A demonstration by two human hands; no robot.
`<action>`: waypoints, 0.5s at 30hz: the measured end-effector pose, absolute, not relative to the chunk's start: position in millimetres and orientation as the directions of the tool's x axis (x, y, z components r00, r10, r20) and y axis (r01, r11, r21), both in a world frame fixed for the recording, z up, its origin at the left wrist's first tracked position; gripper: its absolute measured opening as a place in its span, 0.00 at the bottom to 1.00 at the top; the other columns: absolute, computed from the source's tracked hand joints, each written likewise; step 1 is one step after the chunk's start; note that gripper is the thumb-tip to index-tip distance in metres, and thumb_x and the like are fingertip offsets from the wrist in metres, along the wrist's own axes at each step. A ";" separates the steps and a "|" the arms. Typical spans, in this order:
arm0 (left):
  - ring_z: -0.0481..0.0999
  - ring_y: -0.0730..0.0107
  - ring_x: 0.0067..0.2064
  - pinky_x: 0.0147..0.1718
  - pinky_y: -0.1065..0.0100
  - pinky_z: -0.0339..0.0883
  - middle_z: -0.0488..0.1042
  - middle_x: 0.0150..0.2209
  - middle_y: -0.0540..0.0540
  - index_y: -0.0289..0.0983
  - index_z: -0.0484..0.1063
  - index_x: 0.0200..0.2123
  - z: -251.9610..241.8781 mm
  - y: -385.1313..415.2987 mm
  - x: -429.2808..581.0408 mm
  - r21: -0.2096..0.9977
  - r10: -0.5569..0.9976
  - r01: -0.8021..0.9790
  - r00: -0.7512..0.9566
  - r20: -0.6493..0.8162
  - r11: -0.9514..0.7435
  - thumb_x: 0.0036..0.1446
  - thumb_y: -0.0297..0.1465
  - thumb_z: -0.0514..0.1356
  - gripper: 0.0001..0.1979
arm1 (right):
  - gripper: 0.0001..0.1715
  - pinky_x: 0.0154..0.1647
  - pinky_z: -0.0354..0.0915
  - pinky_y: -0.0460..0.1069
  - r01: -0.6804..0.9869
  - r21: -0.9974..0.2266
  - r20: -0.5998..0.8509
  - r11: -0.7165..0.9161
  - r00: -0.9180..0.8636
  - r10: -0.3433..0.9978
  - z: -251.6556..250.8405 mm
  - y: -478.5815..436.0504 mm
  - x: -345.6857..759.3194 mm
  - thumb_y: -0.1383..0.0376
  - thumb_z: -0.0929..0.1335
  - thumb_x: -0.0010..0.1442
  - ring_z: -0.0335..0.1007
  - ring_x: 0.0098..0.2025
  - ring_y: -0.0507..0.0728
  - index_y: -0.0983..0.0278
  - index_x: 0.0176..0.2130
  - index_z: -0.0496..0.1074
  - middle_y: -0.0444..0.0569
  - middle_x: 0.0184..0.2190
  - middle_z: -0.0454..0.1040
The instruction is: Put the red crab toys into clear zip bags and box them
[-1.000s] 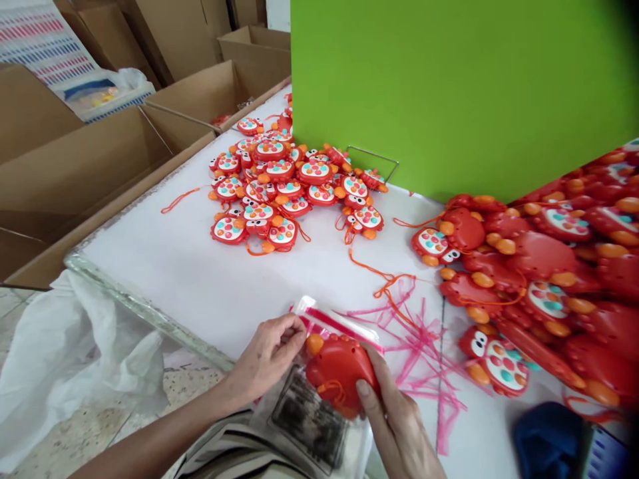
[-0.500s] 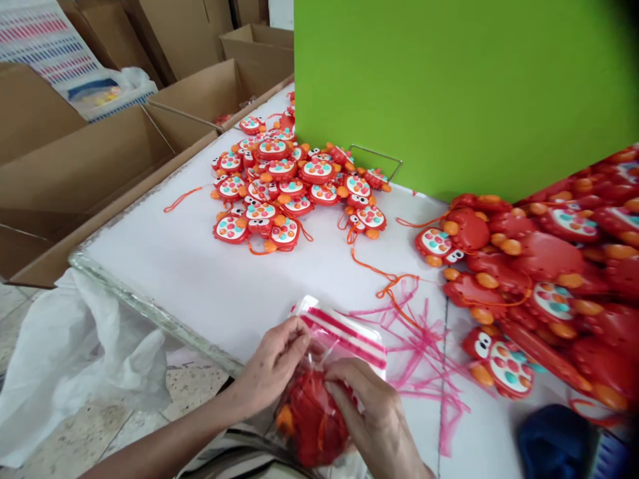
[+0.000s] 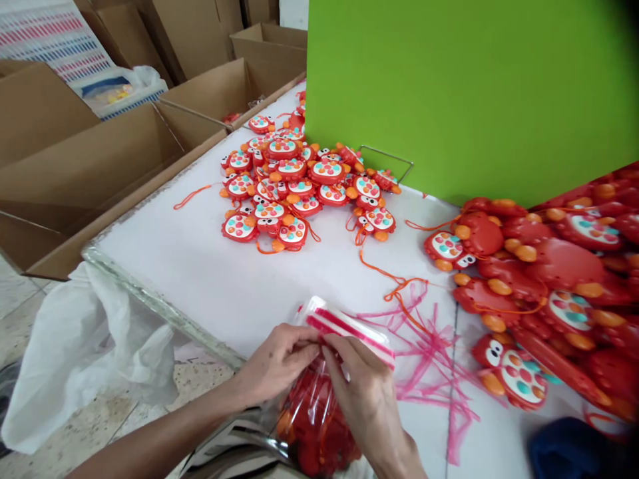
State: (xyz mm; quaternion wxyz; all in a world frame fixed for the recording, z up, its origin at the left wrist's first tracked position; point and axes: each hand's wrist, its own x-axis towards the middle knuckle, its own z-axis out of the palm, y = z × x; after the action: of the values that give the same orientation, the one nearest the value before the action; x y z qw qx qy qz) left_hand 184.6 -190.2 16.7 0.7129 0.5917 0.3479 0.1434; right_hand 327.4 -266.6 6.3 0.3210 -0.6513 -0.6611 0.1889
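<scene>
Close to my body, at the table's near edge, is a clear plastic bag [image 3: 319,406] with a red crab-shaped toy [image 3: 312,432] showing through it. The bag's flap [image 3: 352,329], white with pink stripes, points away from me. My left hand [image 3: 282,362] pinches the bag just below the flap. Fingertips of my right hand [image 3: 367,389] are pressed together on the same spot, almost touching the left ones. Just right of the flap, thin pink plastic strips [image 3: 424,352] lie tangled on the white table [image 3: 200,266].
A pile of red crab toys [image 3: 284,179] sits at the back, with a larger heap [image 3: 549,266] on the right. Behind stands a green board [image 3: 449,93]. Open cardboard boxes [image 3: 124,153] line the left side. A dark blue item [image 3: 566,449] lies at lower right.
My right hand has moved up to the bag's mouth beside my left fingers, so more of the bag's front shows. The whole view has shifted slightly.
</scene>
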 end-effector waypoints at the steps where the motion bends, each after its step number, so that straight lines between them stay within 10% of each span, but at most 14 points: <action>1: 0.74 0.68 0.34 0.36 0.70 0.66 0.77 0.31 0.47 0.33 0.76 0.35 17.4 -190.9 185.3 0.949 0.627 0.228 0.713 -0.314 0.216 0.59 0.25 0.52 0.12 | 0.12 0.36 0.69 0.50 0.769 -0.634 0.174 0.078 0.044 0.984 6.9 -264.9 325.8 0.69 0.61 0.63 0.73 0.35 0.56 0.63 0.43 0.71 0.50 0.35 0.76; 9: 0.76 0.68 0.30 0.30 0.72 0.64 0.77 0.30 0.46 0.35 0.72 0.35 13.8 -201.3 184.2 0.892 0.717 0.439 0.656 -0.238 -0.105 0.61 0.26 0.49 0.12 | 0.09 0.26 0.64 0.47 0.801 -0.599 0.211 0.002 0.155 0.965 9.9 -256.0 330.2 0.68 0.62 0.60 0.70 0.24 0.53 0.62 0.32 0.71 0.45 0.24 0.74; 12: 0.78 0.67 0.34 0.34 0.71 0.68 0.79 0.31 0.44 0.35 0.70 0.35 10.8 -195.8 178.1 0.911 0.731 0.412 0.611 -0.305 0.037 0.61 0.29 0.49 0.10 | 0.11 0.27 0.65 0.47 0.722 -0.635 0.104 -0.276 0.433 0.895 3.5 -277.4 373.4 0.59 0.63 0.58 0.72 0.25 0.54 0.62 0.33 0.72 0.46 0.24 0.75; 15: 0.79 0.66 0.34 0.34 0.70 0.70 0.79 0.30 0.44 0.36 0.67 0.32 6.0 -188.9 170.9 0.920 0.736 0.351 0.574 -0.359 0.174 0.61 0.31 0.50 0.08 | 0.14 0.26 0.64 0.51 0.657 -0.412 0.044 -0.632 0.707 0.706 -8.1 -318.9 439.7 0.55 0.65 0.54 0.73 0.26 0.61 0.61 0.32 0.73 0.48 0.23 0.75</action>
State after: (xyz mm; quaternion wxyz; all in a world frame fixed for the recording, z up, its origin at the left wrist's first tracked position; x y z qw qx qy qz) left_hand 170.9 -188.9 6.0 0.6305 0.6242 0.4354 0.1525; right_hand 439.7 -318.9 -8.1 0.2032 -0.9011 -0.3780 0.0610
